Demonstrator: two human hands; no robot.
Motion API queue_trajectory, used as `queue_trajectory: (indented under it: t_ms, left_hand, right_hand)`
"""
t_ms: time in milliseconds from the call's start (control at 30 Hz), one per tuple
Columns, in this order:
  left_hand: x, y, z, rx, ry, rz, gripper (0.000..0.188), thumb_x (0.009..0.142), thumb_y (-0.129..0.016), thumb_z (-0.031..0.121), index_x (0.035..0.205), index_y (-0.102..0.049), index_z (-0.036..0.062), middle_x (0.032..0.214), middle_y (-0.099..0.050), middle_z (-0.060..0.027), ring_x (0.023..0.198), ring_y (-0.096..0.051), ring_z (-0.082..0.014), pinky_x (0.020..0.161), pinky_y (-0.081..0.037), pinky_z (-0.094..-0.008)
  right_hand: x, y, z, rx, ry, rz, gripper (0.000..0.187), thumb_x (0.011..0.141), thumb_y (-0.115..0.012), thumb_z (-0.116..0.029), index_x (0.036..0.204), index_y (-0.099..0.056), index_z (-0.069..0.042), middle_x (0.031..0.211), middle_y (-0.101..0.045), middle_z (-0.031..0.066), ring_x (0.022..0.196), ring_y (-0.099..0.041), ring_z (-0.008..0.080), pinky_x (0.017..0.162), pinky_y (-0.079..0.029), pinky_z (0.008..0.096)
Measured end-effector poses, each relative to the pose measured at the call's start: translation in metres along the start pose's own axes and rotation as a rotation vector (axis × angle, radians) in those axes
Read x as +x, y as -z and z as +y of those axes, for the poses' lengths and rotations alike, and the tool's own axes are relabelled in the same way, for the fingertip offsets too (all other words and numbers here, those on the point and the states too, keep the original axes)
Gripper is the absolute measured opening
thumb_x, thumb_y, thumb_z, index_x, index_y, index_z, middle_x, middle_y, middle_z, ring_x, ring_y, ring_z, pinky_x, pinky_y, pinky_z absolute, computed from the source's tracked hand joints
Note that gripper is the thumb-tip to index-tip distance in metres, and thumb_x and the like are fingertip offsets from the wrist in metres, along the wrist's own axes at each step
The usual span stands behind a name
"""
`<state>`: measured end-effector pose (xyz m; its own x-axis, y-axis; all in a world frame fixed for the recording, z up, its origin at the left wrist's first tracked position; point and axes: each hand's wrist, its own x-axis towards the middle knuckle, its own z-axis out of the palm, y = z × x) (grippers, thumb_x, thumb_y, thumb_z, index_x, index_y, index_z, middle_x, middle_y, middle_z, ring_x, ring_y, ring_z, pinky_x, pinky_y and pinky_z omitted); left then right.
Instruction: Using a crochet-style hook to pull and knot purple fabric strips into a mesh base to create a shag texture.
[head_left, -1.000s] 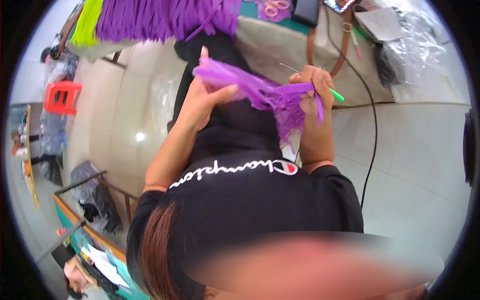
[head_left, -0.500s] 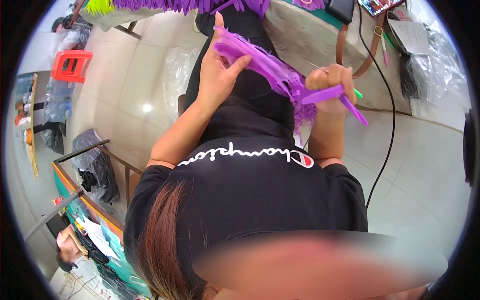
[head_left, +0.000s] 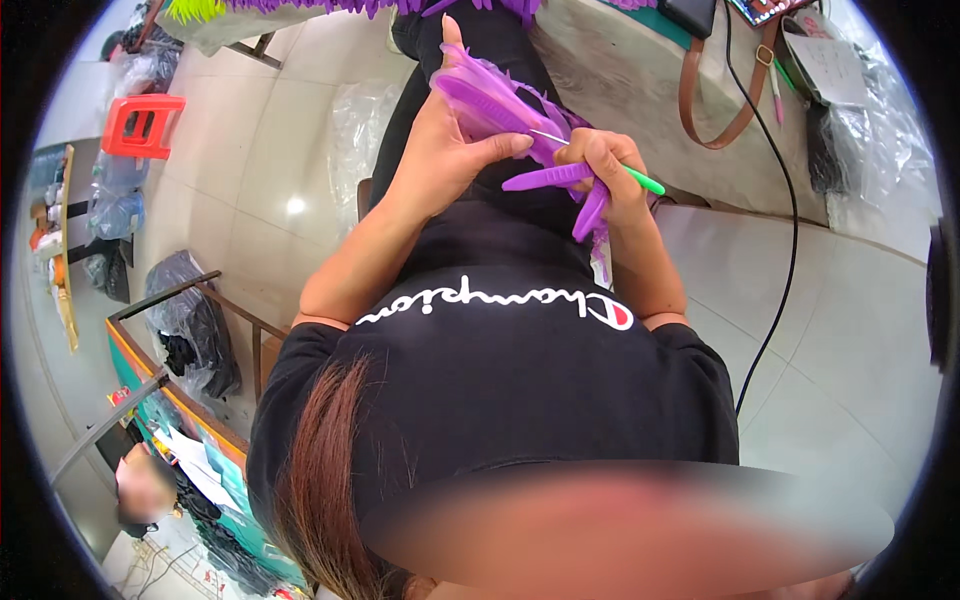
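Observation:
My left hand [head_left: 440, 150] is closed on a soft purple rubbery piece [head_left: 485, 100], its thumb pressing the near side and a finger stretched up behind. Ragged thin purple scraps fringe the piece's far edge. My right hand [head_left: 612, 172] grips a pick with a green handle [head_left: 645, 182] and a thin metal shaft, whose point reaches the purple piece beside my left thumb. Purple strap-like strips [head_left: 540, 179] stick out below the right fingers, and stringy purple trimmings dangle under that hand. Whether the strips join the piece is hidden by my fingers.
Purple pieces [head_left: 350, 5] and lime-green ones [head_left: 195, 10] lie along the far table edge. A brown strap [head_left: 690, 105] hangs at the right table, near a black cable [head_left: 790, 220]. A red stool [head_left: 145, 125] stands left. Clear plastic [head_left: 358, 140] lies on the floor.
My right hand has moved left toward my left hand, bringing the pick's point to the purple piece. The strips swung left with it. The left hand shifted slightly right.

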<state>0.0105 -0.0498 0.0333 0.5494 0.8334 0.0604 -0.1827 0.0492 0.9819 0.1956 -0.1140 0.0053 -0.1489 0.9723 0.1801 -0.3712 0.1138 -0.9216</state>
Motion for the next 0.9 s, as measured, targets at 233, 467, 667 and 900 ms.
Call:
queue_trajectory:
  t_ms: [233,467,667,900]
  left_hand:
    - [0.000,0.000,0.000,-0.001,0.001,0.010,0.106,0.076,-0.070,-0.003,0.145,0.009,0.0107,0.097,-0.057,-0.0043,0.087,-0.061,-0.0140,0.078,-0.050,-0.0273]
    - [-0.001,-0.005,0.002,0.133,-0.018,0.051,0.101,0.074,-0.070,-0.007,0.146,0.000,0.0094,0.100,-0.059,-0.0067,0.087,-0.062,-0.0152,0.079,-0.051,-0.0281]
    - [0.000,-0.001,0.018,-0.431,0.505,-0.431,0.089,0.058,-0.080,-0.002,0.135,-0.035,-0.0015,0.088,-0.062,-0.0080,0.071,-0.062,-0.0145,0.067,-0.053,-0.0247]
    - [-0.005,0.012,0.017,-0.470,0.491,-0.666,0.027,0.066,-0.077,0.001,0.087,-0.062,-0.0049,0.071,-0.065,-0.0121,0.060,-0.064,-0.0169,0.059,-0.054,-0.0254]
  right_hand:
    - [-0.002,0.007,0.002,0.024,-0.054,-0.061,0.044,0.095,-0.045,-0.038,0.074,-0.054,0.000,0.063,-0.045,-0.0007,0.058,-0.038,0.0058,0.052,-0.029,0.0217]
    - [0.004,-0.003,-0.013,-0.350,-0.159,0.037,0.037,0.095,-0.048,-0.030,0.073,-0.051,-0.002,0.065,-0.048,-0.0002,0.060,-0.040,0.0071,0.053,-0.031,0.0216]
    - [0.044,0.088,-0.023,-0.021,0.148,0.652,0.024,0.091,-0.056,-0.027,0.079,-0.060,-0.007,0.067,-0.057,0.0015,0.051,-0.045,0.0068,0.049,-0.034,0.0199]
    - [0.059,0.110,-0.037,0.016,0.042,0.876,0.024,0.091,-0.054,-0.029,0.082,-0.056,-0.007,0.077,-0.062,0.0027,0.055,-0.050,0.0099,0.049,-0.036,0.0235]
